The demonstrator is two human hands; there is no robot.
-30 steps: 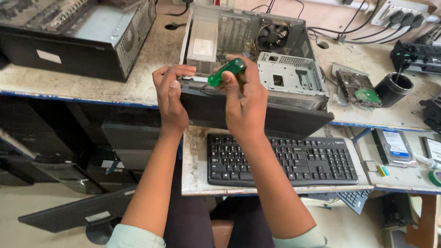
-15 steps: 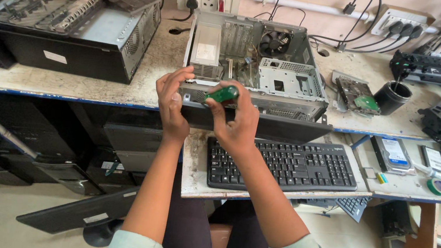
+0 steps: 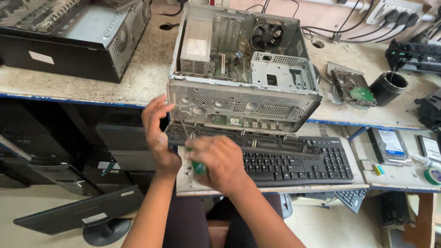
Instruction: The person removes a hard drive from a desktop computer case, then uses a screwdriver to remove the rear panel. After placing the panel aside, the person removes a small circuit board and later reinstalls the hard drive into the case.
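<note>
Fingers of the right hand (image 3: 220,162) curl tight round a green-handled screwdriver (image 3: 188,147), while the left hand (image 3: 157,132) pinches its thin shaft up near the tip. Its long axis slants from the handle low at the right up-left to the front bottom edge of the open PC case (image 3: 247,69). One screwdriver, two cases on the bench, the second (image 3: 55,15) at left; a keyboard (image 3: 285,161) lies just beside the hands, under the open case's front.
</note>
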